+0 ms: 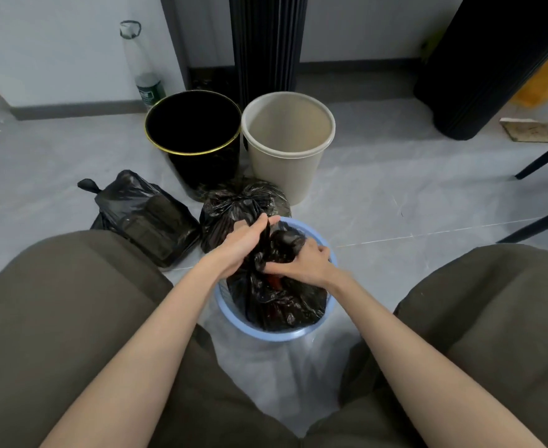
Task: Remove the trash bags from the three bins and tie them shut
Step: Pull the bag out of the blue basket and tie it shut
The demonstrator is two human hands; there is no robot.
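A blue bin (234, 318) stands on the floor between my knees with a black trash bag (282, 302) in it. My left hand (243, 244) grips the gathered top of that bag on its left side. My right hand (301, 263) pinches the bag's plastic on the right. Something red shows through a gap below my right fingers. Behind the blue bin lie two knotted black bags: one (146, 218) to the left, another (234, 205) in the middle. A black bin with a gold rim (195, 150) and a beige bin (285, 147) stand unlined further back.
A clear plastic bottle (143, 69) leans by the wall at the back left. A dark ribbed column (266, 43) stands behind the bins and another dark object (479, 66) at the right. Black furniture legs (544, 160) cross the right edge. My knees flank the blue bin.
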